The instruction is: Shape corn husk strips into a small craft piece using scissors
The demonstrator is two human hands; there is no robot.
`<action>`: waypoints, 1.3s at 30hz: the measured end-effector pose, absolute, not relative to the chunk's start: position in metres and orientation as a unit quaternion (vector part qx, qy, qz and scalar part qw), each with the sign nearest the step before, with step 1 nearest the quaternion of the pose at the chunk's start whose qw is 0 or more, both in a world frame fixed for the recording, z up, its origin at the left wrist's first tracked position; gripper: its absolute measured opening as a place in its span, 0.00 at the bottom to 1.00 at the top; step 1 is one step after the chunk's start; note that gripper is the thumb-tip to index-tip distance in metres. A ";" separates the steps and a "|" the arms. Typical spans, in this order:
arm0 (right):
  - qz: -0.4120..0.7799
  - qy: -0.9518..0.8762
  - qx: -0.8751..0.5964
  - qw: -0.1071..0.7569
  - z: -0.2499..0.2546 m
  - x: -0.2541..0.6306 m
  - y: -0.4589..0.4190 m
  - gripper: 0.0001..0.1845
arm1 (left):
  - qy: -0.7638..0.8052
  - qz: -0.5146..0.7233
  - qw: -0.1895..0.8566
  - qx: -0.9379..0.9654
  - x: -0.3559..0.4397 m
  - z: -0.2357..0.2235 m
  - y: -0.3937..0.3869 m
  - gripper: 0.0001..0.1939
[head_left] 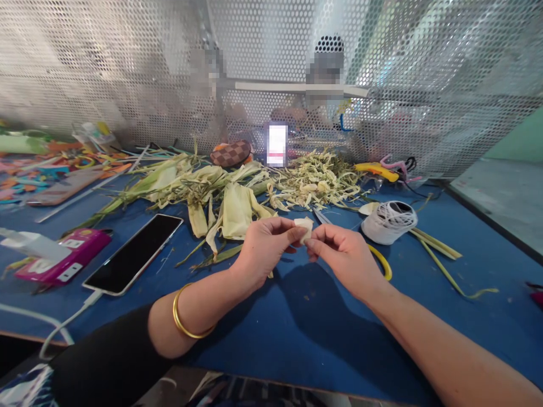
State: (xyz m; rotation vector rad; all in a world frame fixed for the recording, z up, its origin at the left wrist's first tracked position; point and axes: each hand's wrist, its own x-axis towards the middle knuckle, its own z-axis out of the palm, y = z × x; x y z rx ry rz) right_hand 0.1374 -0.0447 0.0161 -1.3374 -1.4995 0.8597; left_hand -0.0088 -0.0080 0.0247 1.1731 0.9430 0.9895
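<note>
Between both hands, above the blue table [263, 339], is a small pale piece of corn husk [304, 225]. My left hand [271, 243] pinches it between thumb and fingers, and my right hand [339, 251] grips its lower right side with thumb and forefinger. Behind the hands lies a heap of dried corn husks [237, 212]. Partly hidden by my right hand are scissors, with the blade [321, 216] showing above it and a yellow handle [384, 263] to its right. A spool of white thread [389, 222] stands farther right.
A pile of shredded husk strips [320, 181] lies at the back. On the left are a charging phone [134, 253], a magenta power strip [72, 257] and colourful scraps [25, 181]. Husk stalks [441, 243] lie at right. A perforated metal screen [148, 73] borders the far edge.
</note>
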 end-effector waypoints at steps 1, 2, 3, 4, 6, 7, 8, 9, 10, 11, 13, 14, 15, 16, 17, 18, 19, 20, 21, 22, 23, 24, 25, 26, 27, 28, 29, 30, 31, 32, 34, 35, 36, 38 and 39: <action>0.347 -0.611 -0.543 0.460 0.016 0.137 -0.045 0.12 | 0.407 0.424 0.623 0.516 -0.009 0.025 -0.008 0.10; 0.345 -0.612 -0.544 0.459 0.017 0.137 -0.045 0.12 | 0.406 0.418 0.625 0.520 -0.009 0.025 -0.008 0.10; 0.345 -0.615 -0.544 0.455 0.017 0.137 -0.045 0.12 | 0.405 0.411 0.629 0.521 -0.010 0.025 -0.008 0.10; 0.342 -0.619 -0.545 0.450 0.017 0.137 -0.045 0.11 | 0.407 0.403 0.632 0.521 -0.011 0.025 -0.007 0.11; 0.320 -0.633 -0.550 0.441 0.017 0.138 -0.045 0.11 | 0.416 0.392 0.638 0.516 -0.012 0.025 -0.005 0.11; 0.294 -0.644 -0.551 0.442 0.017 0.139 -0.045 0.10 | 0.421 0.388 0.641 0.512 -0.012 0.024 -0.004 0.12; 0.256 -0.658 -0.549 0.447 0.017 0.140 -0.045 0.09 | 0.425 0.383 0.645 0.507 -0.013 0.024 -0.003 0.12; 0.208 -0.678 -0.540 0.453 0.017 0.142 -0.044 0.07 | 0.428 0.381 0.649 0.500 -0.013 0.024 -0.002 0.13; 0.153 -0.702 -0.524 0.458 0.016 0.144 -0.044 0.05 | 0.430 0.380 0.655 0.492 -0.013 0.024 -0.001 0.13; 0.097 -0.726 -0.502 0.459 0.016 0.146 -0.043 0.04 | 0.430 0.379 0.660 0.485 -0.013 0.024 -0.001 0.14; 0.002 -0.766 -0.453 0.455 0.015 0.148 -0.043 0.02 | 0.423 0.376 0.673 0.476 -0.012 0.024 -0.001 0.15; -0.034 -0.779 -0.434 0.451 0.015 0.149 -0.043 0.02 | 0.421 0.374 0.678 0.473 -0.012 0.024 -0.001 0.15; -0.062 -0.787 -0.419 0.449 0.015 0.150 -0.043 0.03 | 0.419 0.372 0.683 0.469 -0.012 0.024 -0.001 0.15; -0.083 -0.792 -0.408 0.446 0.014 0.149 -0.043 0.03 | 0.420 0.370 0.687 0.463 -0.012 0.023 -0.002 0.15; -0.100 -0.797 -0.400 0.441 0.014 0.149 -0.043 0.04 | 0.422 0.368 0.691 0.457 -0.012 0.023 -0.002 0.16; -0.114 -0.802 -0.394 0.435 0.014 0.148 -0.043 0.04 | 0.424 0.367 0.695 0.450 -0.012 0.023 -0.002 0.16; -0.126 -0.805 -0.389 0.429 0.014 0.147 -0.043 0.04 | 0.428 0.366 0.698 0.442 -0.012 0.023 -0.003 0.16; -0.136 -0.808 -0.385 0.425 0.014 0.147 -0.044 0.04 | 0.431 0.364 0.701 0.437 -0.012 0.023 -0.003 0.16; -0.143 -0.809 -0.384 0.421 0.014 0.146 -0.044 0.04 | 0.433 0.362 0.703 0.432 -0.012 0.023 -0.003 0.15; -0.148 -0.810 -0.385 0.416 0.013 0.146 -0.044 0.05 | 0.435 0.360 0.705 0.429 -0.012 0.023 -0.003 0.15; -0.155 -0.811 -0.385 0.412 0.013 0.147 -0.044 0.06 | 0.437 0.359 0.706 0.427 -0.012 0.023 -0.003 0.15; -0.165 -0.813 -0.387 0.403 0.013 0.147 -0.044 0.07 | 0.438 0.358 0.707 0.425 -0.012 0.023 -0.003 0.14; -0.180 -0.817 -0.386 0.388 0.013 0.148 -0.044 0.09 | 0.439 0.356 0.709 0.422 -0.012 0.023 -0.003 0.13; -0.196 -0.825 -0.382 0.367 0.013 0.149 -0.044 0.10 | 0.441 0.354 0.711 0.419 -0.012 0.023 -0.002 0.13; -0.210 -0.836 -0.377 0.340 0.013 0.150 -0.044 0.10 | 0.442 0.353 0.712 0.416 -0.013 0.023 -0.002 0.12; -0.218 -0.847 -0.371 0.313 0.014 0.151 -0.044 0.10 | 0.443 0.352 0.713 0.414 -0.013 0.023 -0.001 0.12; -0.222 -0.854 -0.367 0.296 0.015 0.152 -0.044 0.10 | 0.444 0.351 0.714 0.412 -0.013 0.024 0.000 0.11; -0.220 -0.854 -0.369 0.293 0.016 0.153 -0.044 0.10 | 0.442 0.351 0.715 0.412 -0.014 0.024 0.001 0.11; -0.212 -0.848 -0.375 0.308 0.017 0.154 -0.044 0.10 | 0.440 0.354 0.715 0.412 -0.014 0.025 0.001 0.11; -0.199 -0.836 -0.385 0.337 0.018 0.154 -0.044 0.09 | 0.438 0.359 0.714 0.412 -0.015 0.026 0.001 0.11; -0.160 -0.805 -0.405 0.403 0.020 0.154 -0.043 0.08 | 0.438 0.365 0.712 0.411 -0.015 0.027 0.001 0.11; -0.141 -0.794 -0.411 0.425 0.020 0.154 -0.043 0.07 | 0.439 0.366 0.712 0.409 -0.015 0.028 0.001 0.11; -0.126 -0.792 -0.411 0.434 0.021 0.154 -0.043 0.07 | 0.439 0.363 0.714 0.408 -0.015 0.029 0.000 0.11; -0.124 -0.801 -0.394 0.433 0.020 0.154 -0.042 0.06 | 0.434 0.352 0.723 0.405 -0.015 0.030 -0.001 0.12; -0.131 -0.809 -0.382 0.426 0.019 0.154 -0.042 0.07 | 0.430 0.347 0.729 0.404 -0.015 0.030 -0.002 0.12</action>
